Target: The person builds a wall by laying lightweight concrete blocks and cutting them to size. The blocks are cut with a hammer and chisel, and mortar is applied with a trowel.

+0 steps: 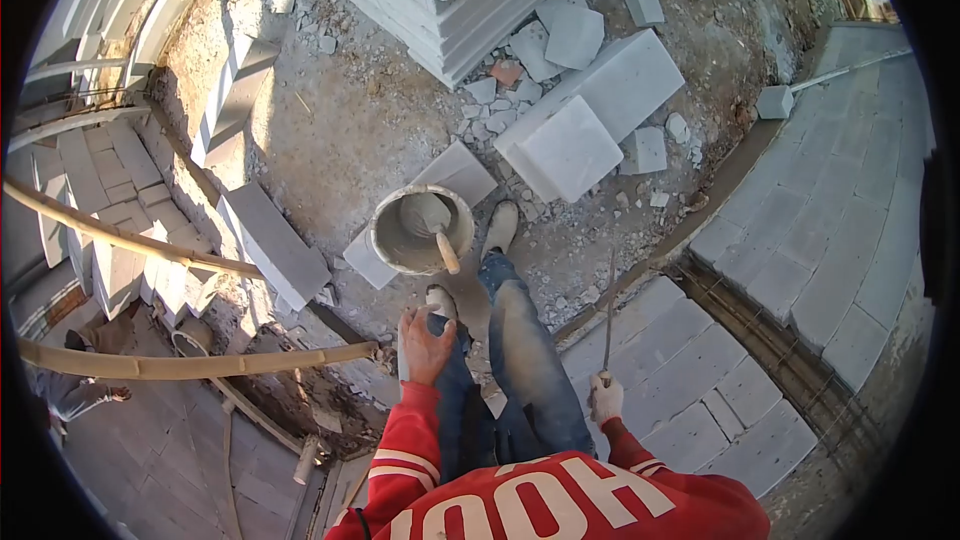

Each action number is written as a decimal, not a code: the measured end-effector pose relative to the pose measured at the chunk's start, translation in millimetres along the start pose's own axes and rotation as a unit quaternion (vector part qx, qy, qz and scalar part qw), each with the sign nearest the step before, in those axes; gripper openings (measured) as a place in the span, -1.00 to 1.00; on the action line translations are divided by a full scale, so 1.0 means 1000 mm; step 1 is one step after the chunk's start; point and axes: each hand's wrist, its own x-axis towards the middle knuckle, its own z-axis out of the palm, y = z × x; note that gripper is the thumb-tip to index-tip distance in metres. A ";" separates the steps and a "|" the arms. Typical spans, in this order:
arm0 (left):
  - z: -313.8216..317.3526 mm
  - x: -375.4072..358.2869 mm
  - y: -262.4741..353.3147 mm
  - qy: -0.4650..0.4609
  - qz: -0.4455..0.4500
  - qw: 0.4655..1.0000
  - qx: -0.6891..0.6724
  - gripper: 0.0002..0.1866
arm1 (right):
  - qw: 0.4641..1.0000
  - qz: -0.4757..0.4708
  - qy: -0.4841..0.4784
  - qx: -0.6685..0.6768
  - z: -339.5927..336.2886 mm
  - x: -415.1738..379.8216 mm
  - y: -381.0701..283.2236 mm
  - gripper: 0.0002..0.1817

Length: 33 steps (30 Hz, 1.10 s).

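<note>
My left hand (427,345) is raised in front of my left leg, fingers apart and slightly curled, with nothing visible in it. Beyond it stands a round bucket (378,230) of grey mortar, a trowel (447,252) lying inside with its wooden handle over the near rim. At my right side, my gloved right hand (605,398) is closed around a long, thin dark tool (610,315) that points away from me; its kind does not show from this angle. Under the bucket lies a pale block (462,172).
Stacked pale blocks (450,10) rise ahead, with large blocks (575,145) and rubble (500,105) nearby. Block walls (700,380) flank me, the right one beside a rebar channel (780,340). Bamboo poles (200,365) cross at left, where another person (80,390) is partly visible.
</note>
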 end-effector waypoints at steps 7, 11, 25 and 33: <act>0.099 -0.004 -0.104 -0.006 -0.046 0.996 -0.071 -0.45 | 0.999 -0.028 -0.028 0.011 0.034 0.014 -0.016 -0.74; 0.120 -0.013 -0.122 0.018 -0.162 0.977 -0.136 -0.37 | 0.989 -0.151 -0.006 0.001 0.010 0.023 -0.052 -0.81; 0.219 0.154 0.103 0.286 -0.124 0.930 -0.196 -0.11 | 0.889 -0.447 -0.036 -0.098 -0.048 0.201 -0.250 -0.85; 0.293 0.233 0.301 0.253 0.043 0.961 0.105 0.05 | 0.849 -0.480 -0.102 -0.196 -0.066 0.277 -0.319 -0.72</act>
